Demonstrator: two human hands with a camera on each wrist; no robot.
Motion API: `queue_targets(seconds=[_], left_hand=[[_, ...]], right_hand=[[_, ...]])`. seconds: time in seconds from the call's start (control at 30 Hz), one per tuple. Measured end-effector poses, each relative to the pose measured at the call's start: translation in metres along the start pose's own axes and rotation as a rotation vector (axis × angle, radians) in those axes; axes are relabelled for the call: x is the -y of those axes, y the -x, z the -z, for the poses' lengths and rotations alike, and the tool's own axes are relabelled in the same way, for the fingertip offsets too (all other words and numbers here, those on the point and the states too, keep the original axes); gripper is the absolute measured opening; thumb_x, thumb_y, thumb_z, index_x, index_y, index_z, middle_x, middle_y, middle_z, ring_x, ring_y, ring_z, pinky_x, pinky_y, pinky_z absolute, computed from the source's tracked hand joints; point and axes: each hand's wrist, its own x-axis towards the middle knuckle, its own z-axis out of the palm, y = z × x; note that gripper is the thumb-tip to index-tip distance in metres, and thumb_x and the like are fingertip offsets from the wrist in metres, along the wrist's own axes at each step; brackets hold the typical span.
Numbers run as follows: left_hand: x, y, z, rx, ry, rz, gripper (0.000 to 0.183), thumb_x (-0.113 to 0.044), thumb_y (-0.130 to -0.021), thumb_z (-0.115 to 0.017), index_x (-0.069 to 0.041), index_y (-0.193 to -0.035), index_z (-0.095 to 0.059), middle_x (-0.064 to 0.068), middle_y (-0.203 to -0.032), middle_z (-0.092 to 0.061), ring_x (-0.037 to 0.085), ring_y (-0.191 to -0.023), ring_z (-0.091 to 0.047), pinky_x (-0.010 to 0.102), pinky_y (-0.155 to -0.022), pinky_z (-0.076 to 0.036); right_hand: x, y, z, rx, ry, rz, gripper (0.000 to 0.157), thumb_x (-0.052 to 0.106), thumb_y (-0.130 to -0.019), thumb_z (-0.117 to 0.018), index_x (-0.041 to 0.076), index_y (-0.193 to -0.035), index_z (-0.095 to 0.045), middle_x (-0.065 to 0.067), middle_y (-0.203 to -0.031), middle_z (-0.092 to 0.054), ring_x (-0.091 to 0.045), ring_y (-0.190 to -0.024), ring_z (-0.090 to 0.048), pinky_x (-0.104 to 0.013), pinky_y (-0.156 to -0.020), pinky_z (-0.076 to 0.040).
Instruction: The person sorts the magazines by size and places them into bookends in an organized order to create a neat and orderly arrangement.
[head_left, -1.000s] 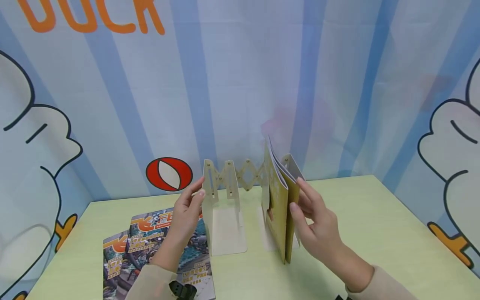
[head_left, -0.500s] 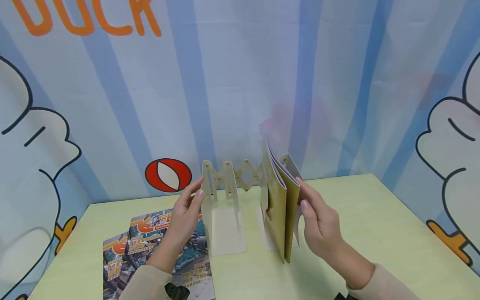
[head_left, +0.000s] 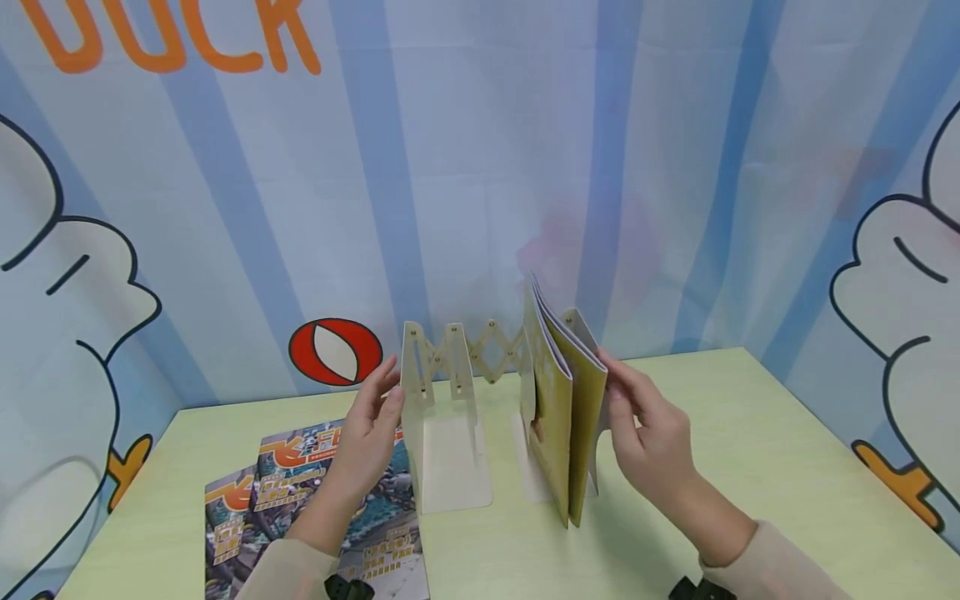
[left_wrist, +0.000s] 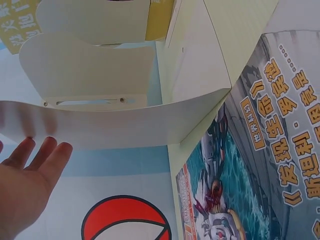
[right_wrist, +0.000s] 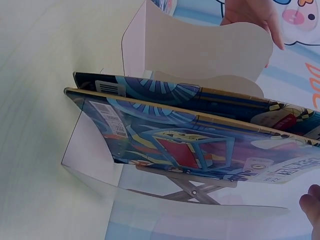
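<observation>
An off-white expandable bookend [head_left: 456, 463] stands on the table, its upright panels joined by a scissor lattice [head_left: 491, 352]. Two thin yellow-fronted books [head_left: 551, 400] lean upright in its right-hand section, their top corners spread apart. Blue, patterned covers with barcodes show on the books [right_wrist: 195, 145] in the right wrist view. My left hand [head_left: 369, 429] is at the outer left panel [left_wrist: 115, 127], fingertips against its outside. My right hand [head_left: 651, 433] has its fingertips at the upper corner of the right book, beside the outer right panel [right_wrist: 175, 202]; its thumb lies outside the yellow cover.
Two glossy magazines [head_left: 390, 533] lie overlapping on the pale green table [head_left: 720, 433], left of the bookend and partly under my left forearm. Behind the table hangs a blue striped backdrop [head_left: 480, 167] with cartoon shapes.
My right hand has shifted right, its thumb moving off the front of the books. The right book's top corner has tipped right, widening the gap. My left hand stays at the panel.
</observation>
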Motion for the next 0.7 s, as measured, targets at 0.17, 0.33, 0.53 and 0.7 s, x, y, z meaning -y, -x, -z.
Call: queue_targets(seconds=[0.17, 0.33, 0.53, 0.7], left_hand=[[0.0011, 0.0017, 0.0002, -0.005, -0.018, 0.033, 0.052, -0.039, -0.101, -0.039, -0.031, -0.150, -0.023, 0.008, -0.149, -0.036, 0.031, -0.134, -0.040, 0.052, -0.100, -0.044], [0.0022, 0.0035, 0.0015, -0.013, -0.022, 0.040, 0.054, -0.040, -0.100, -0.040, -0.030, -0.150, -0.023, 0.008, -0.149, -0.036, 0.032, -0.135, -0.039, 0.054, -0.101, -0.042], [0.0023, 0.0044, 0.0021, -0.017, -0.025, 0.039, 0.052, -0.036, -0.100, -0.042, -0.029, -0.149, -0.026, 0.008, -0.148, -0.038, 0.031, -0.134, -0.040, 0.055, -0.101, -0.042], [0.0027, 0.0047, 0.0014, -0.017, -0.040, 0.026, 0.050, -0.038, -0.100, -0.043, -0.029, -0.148, -0.030, 0.007, -0.148, -0.039, 0.031, -0.133, -0.042, 0.055, -0.100, -0.043]], right_hand=[[-0.0028, -0.0003, 0.0028, -0.018, -0.012, -0.009, 0.031, -0.004, -0.091, -0.047, -0.009, -0.119, -0.060, -0.024, -0.109, -0.067, 0.005, -0.103, -0.060, -0.006, -0.075, -0.049], [-0.0006, -0.0003, 0.0068, 0.003, -0.034, -0.044, 0.032, 0.000, -0.093, -0.050, -0.008, -0.122, -0.059, -0.022, -0.112, -0.066, 0.002, -0.110, -0.059, -0.010, -0.085, -0.048], [0.0023, -0.0034, 0.0057, 0.048, -0.036, -0.022, 0.039, 0.009, -0.089, -0.061, -0.006, -0.124, -0.059, -0.023, -0.109, -0.068, 0.000, -0.104, -0.062, -0.014, -0.082, -0.051], [0.0040, -0.0070, 0.0027, 0.037, 0.054, 0.057, 0.039, 0.021, -0.095, -0.055, -0.007, -0.122, -0.060, -0.021, -0.103, -0.070, -0.008, -0.083, -0.070, -0.012, -0.071, -0.054]])
